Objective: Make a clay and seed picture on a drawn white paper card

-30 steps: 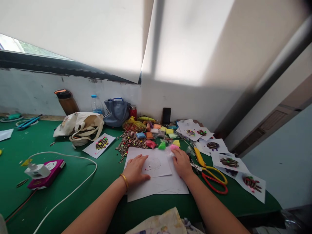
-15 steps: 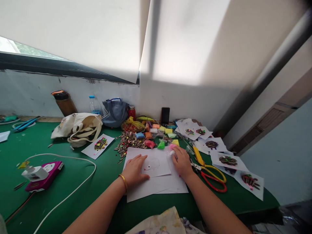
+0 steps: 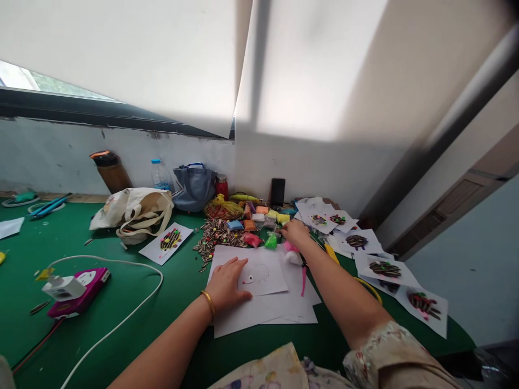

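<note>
My left hand (image 3: 230, 283) lies flat with fingers spread on a white sheet with a hedgehog-like outline drawing (image 3: 258, 274). That sheet rests on a stack of white paper (image 3: 239, 319). My right hand (image 3: 295, 234) reaches over the coloured clay packets, just right of a green clay packet (image 3: 271, 241); its fingertips are bent down among them, and whether they grip anything is hidden. Below that wrist are a white clay lump (image 3: 293, 257), pink clay (image 3: 290, 246) and a slim pink tool (image 3: 304, 281). Striped sunflower seeds (image 3: 214, 237) with coloured bits are heaped left of the packets.
Finished seed pictures (image 3: 385, 267) fan out along the right side. Scissors with yellow and red handles (image 3: 371, 289) are mostly behind my right forearm. A cloth bag (image 3: 133, 213), a blue bag (image 3: 194, 186), a phone (image 3: 278, 192) and a charging cable (image 3: 160, 275) are also on the green table.
My right hand has moved forward from beside the white and pink clay to the packets farther back, uncovering the pink tool. My left hand stays on the drawing.
</note>
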Tool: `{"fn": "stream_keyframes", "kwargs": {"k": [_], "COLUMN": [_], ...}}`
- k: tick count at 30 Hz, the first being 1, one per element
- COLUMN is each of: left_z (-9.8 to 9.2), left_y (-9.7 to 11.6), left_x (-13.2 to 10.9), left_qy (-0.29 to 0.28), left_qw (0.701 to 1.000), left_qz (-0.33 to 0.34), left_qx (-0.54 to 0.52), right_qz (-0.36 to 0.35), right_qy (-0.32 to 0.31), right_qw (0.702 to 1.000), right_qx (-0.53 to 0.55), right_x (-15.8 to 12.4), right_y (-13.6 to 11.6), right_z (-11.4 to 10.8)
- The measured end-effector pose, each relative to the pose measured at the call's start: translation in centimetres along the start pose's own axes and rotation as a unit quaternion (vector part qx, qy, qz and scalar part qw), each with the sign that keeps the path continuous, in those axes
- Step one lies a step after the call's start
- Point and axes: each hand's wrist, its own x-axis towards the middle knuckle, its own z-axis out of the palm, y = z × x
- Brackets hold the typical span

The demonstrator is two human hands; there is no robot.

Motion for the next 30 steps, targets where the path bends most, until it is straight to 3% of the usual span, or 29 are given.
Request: {"fn": "stream_keyframes", "kwargs": {"k": [4,9,15,19,23,25,27,30], "left_z": [-0.1,-0.3,-0.2,-0.1,-0.6,-0.8,-0.8,-0.3], "left_y": [0.2,0.5,0.4,0.2,0.7,1.0,1.4,1.7], "left_x": [-0.1,-0.2,-0.3,-0.4,-0.5,-0.6,-0.7,-0.7], "left_qy": [0.0,0.005,0.012,0.029,0.09,0.155,0.209,0.21], "left_qw": [1.0,1.0,1.0,0.999,0.995,0.985,0.969,0.943], "left_qz": [0.002,0.003,0.016,0.027,0.044,0.053,0.054,0.04], "left_qx": [-0.008,-0.009,-0.002,-0.001,-0.014,-0.051,-0.121,-0.256], "right_qz": [0.022,0.038,0.012,-0.02,-0.083,-0.181,-0.234,-0.266], "right_qy": [-0.006,0.074,0.127,0.154,0.18,0.156,0.127,0.117], "right_qw": [0.999,0.991,0.959,0.936,0.914,0.885,0.877,0.876], "right_qx": [0.024,0.106,0.254,0.317,0.355,0.399,0.401,0.385], "right_x": [1.7,1.8,2.4,1.6,-3.0,-6.7,-10.5,-14.7], "right_y": [-0.2,0.5,1.4,0.6,-2.1,-3.8,-5.3,-6.8], "right_z": [1.2,1.6,1.5,0.7,-0.5,-0.8,-0.7,0.0]}}
